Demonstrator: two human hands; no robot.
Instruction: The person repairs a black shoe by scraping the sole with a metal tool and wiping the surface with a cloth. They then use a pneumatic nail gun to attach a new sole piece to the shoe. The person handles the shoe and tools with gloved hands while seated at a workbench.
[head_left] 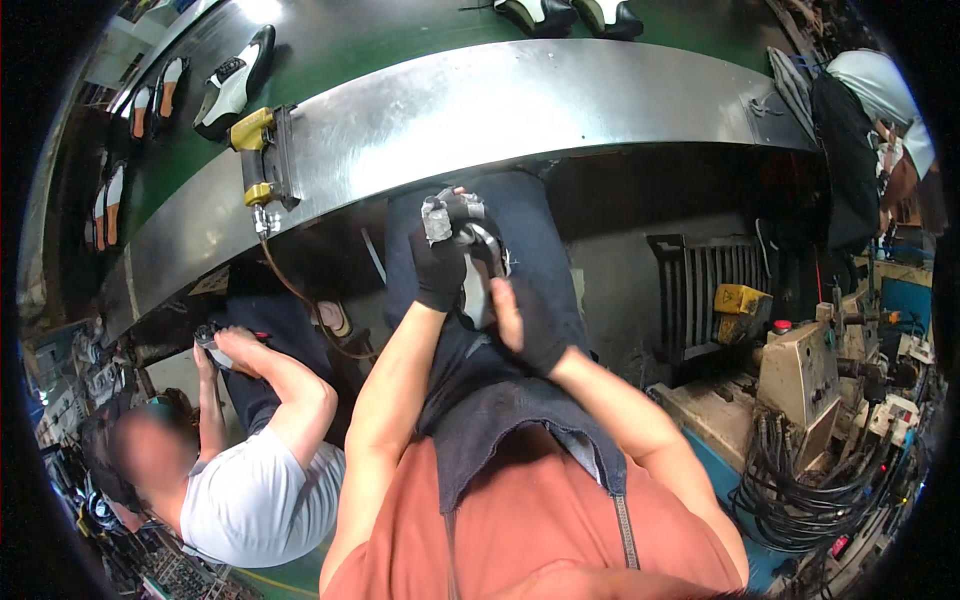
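Note:
A black-and-white shoe is held over my lap, its lighter part turned toward me. My left hand, in a dark fingerless glove with grey tape round the fingers, is closed about the shoe's far part. Against its near right side lies my right hand, also in a dark fingerless glove. Bare skin shows at the near edge of that hand; the rest of its fingers are hidden or slightly blurred.
Ahead runs a metal bench edge bordering a green belt. On the edge stands a yellow-ended tool with a hose. More shoes sit on the belt. A co-worker works at left; a machine with cables stands right.

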